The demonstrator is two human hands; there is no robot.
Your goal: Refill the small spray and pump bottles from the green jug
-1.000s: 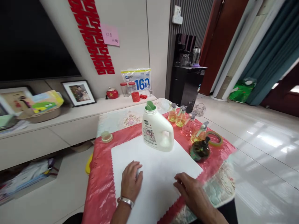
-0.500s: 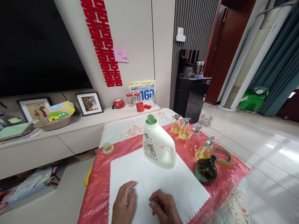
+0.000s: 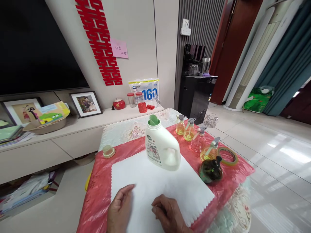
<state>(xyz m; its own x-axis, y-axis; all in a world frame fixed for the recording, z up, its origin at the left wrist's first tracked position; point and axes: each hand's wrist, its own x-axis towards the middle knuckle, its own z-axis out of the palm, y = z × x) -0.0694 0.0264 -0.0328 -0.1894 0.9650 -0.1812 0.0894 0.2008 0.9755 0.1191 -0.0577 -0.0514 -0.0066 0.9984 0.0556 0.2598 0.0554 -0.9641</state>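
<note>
- The left hand [image 3: 120, 210] lies flat on the white sheet [image 3: 170, 184], its fingers loose, and it grips nothing.
- The right hand [image 3: 167, 215] rests on the same sheet with fingers half curled; it holds nothing.
- The sheet covers the red tablecloth [image 3: 99, 194], under the white jug [image 3: 162, 149].

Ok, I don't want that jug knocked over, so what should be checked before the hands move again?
1. Left hand empty, resting on the white sheet: ok.
2. Right hand empty, on the sheet: ok.
3. White jug upright on the sheet's far edge: ok.
4. Jug's green cap shut: not ok, it looks flipped open.
5. Dark round bottle clear of the sheet: ok, it stands on the red cloth just beside it.
6. Sheet lying flat: ok.
</note>
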